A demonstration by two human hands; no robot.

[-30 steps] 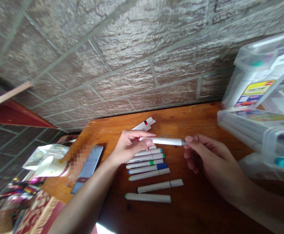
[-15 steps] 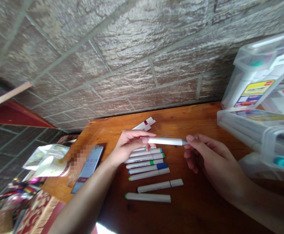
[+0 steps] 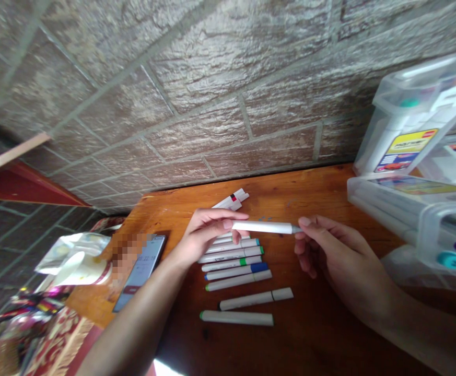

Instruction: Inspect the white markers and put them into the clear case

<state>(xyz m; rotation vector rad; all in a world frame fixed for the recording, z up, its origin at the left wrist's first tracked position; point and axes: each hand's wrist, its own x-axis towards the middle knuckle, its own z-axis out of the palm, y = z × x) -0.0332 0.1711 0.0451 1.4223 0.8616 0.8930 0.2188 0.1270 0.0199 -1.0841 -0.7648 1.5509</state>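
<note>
A white marker [image 3: 265, 227] is held level above the wooden table [image 3: 317, 324] between both hands. My left hand [image 3: 206, 235] pinches its left end with thumb and fingers. My right hand [image 3: 329, 250] pinches its right end at the fingertips. Beneath the marker lies a row of several white markers [image 3: 233, 263] with green, blue and teal bands. Two more white markers [image 3: 257, 298] lie closer to me, and a few [image 3: 235, 199] lie farther back near the wall.
A stone-tile wall [image 3: 196, 89] rises behind the table. Clear plastic boxes [image 3: 419, 162] holding markers stand at the right. A phone [image 3: 139, 271] lies at the table's left edge, beside a silvery packet [image 3: 73, 258]. Patterned cloth [image 3: 51, 339] sits lower left.
My left fingers have shifted slightly along the marker's left end, covering its red tip. Otherwise the hands and marker stay in place.
</note>
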